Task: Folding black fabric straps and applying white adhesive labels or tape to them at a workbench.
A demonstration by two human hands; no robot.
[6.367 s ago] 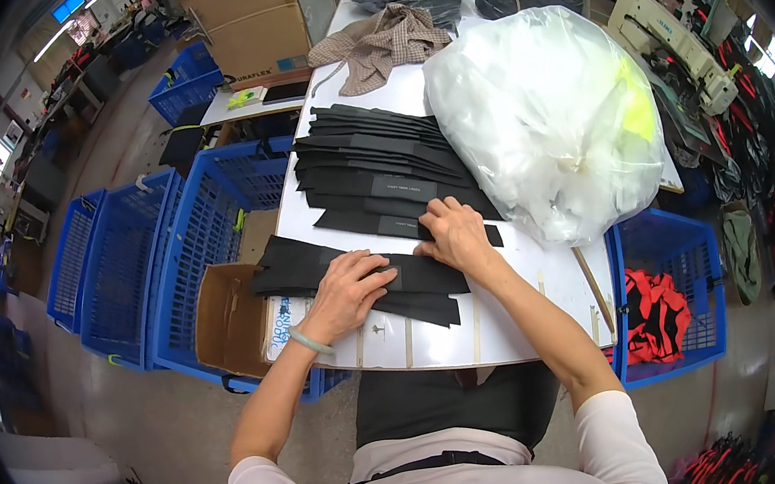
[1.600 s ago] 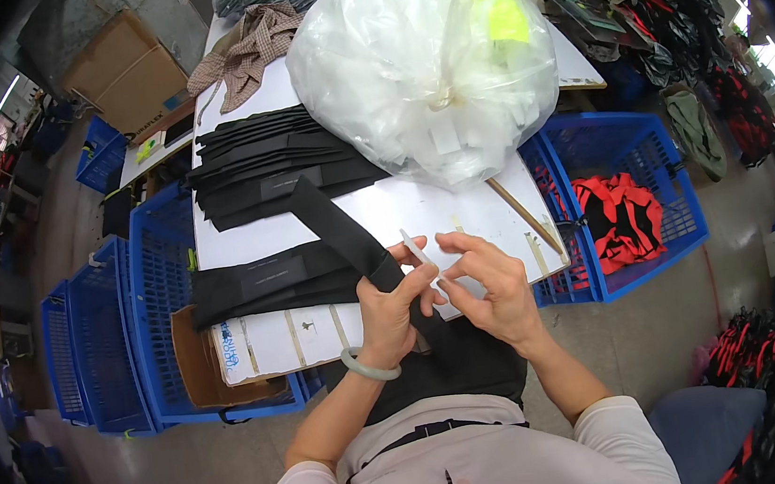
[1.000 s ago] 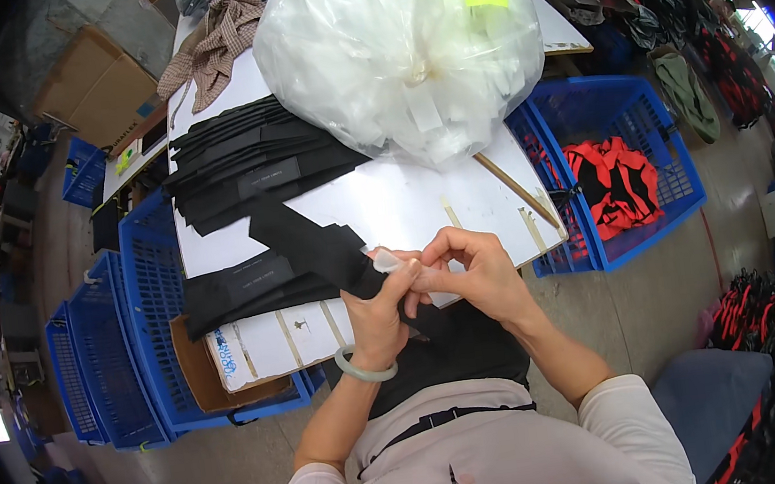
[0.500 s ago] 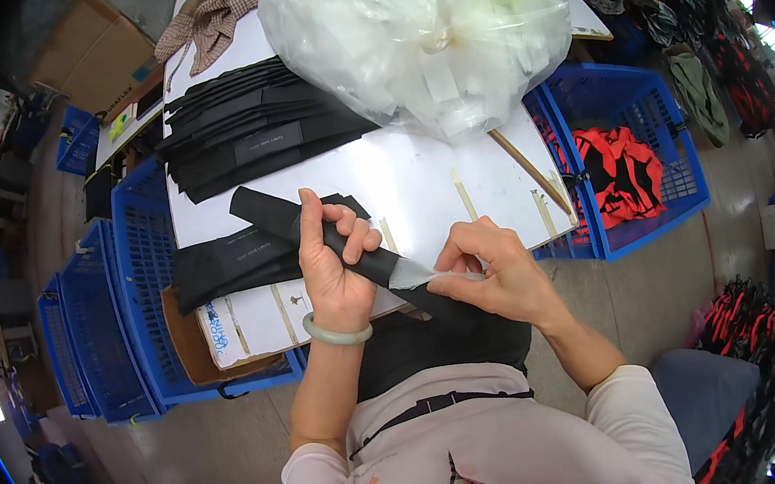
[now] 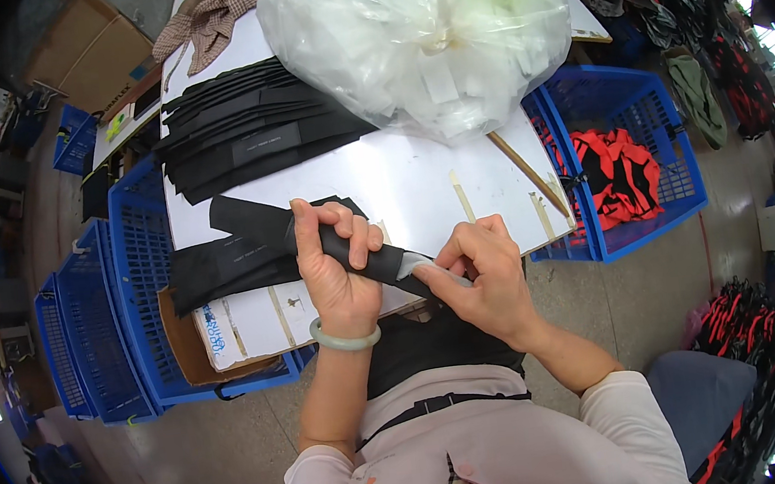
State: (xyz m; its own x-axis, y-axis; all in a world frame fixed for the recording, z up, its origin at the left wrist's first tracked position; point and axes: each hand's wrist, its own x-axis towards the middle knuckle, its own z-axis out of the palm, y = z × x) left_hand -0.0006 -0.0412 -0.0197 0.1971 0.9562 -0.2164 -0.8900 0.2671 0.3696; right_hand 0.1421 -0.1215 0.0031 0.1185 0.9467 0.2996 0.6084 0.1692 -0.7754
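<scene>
One table (image 5: 419, 182), one black strip (image 5: 382, 261) held aslant over its near edge.
From where I stand, the strip's long axis runs from far left to near right, its far end pointing across the table. The left hand (image 5: 343, 289) is curled round it, apparently to steady it, leaving the nearer part to the right hand (image 5: 489, 279), which seems to pinch a white piece (image 5: 411, 263).

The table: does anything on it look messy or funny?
Yes: a checked cloth lies crumpled toward the table's far left, untidy beside the overlapping black strips. A brown stick also slants out by the big clear bag. I see nothing spilled.
</scene>
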